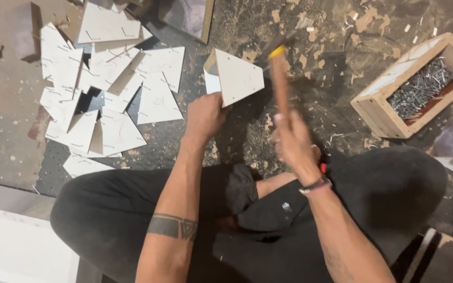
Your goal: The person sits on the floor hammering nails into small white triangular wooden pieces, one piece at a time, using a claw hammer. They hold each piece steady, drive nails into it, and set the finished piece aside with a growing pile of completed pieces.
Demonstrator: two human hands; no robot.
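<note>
The left hand (204, 116) grips the lower left corner of a white triangular panel assembly (234, 77), two flat pieces joined at an edge to form a wedge. Its fingers are wrapped and pressed against that corner, so the assembly stands upright just above the floor (310, 99). The assembly lies directly ahead of the left hand, with its broad face turned toward the right.

The right hand (292, 139) is closed around the wooden handle of a hammer (279, 78), fingers clenched on the shaft. The handle's long axis runs nearly straight away from the person. The head, blurred, sits at the far end beside a yellow band, just to the right of the assembly's upper right corner. Whether the head touches the panel cannot be told. The right hand is nearer the person; the left hand is nearer the assembly.

The person sits on the floor, legs in black trousers (132, 215). The floor is dark, stained and strewn with wood chips. A pile of finished triangular pieces (106, 94) lies to the left, well apart from the hands. An open wooden box of nails (418, 86) stands to the right, beyond the hammer.
</note>
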